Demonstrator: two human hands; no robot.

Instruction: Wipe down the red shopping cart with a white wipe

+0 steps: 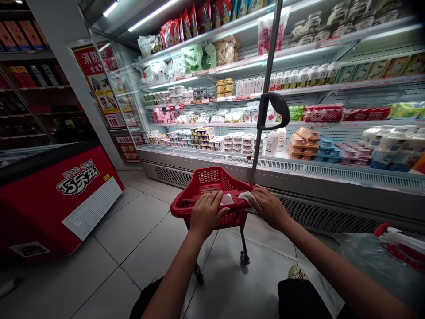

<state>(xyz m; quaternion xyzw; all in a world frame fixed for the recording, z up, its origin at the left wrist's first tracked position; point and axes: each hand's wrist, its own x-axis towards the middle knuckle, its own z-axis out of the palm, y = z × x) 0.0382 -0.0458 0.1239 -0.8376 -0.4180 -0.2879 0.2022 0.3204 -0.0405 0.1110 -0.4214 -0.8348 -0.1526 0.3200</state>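
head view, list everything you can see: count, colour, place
shopping basket: one, red, on wheels on the floor, centre
pull handle: one, black grip on a grey pole, rising from the basket
cloth: one, white, on the basket rim under the right hand
chilled shelves: one open unit, white, full of packaged food, behind the basket
chest freezer: one, red, left
plastic bag: one, clear, lower right
left hand: on the basket's near rim
right hand: on the cloth
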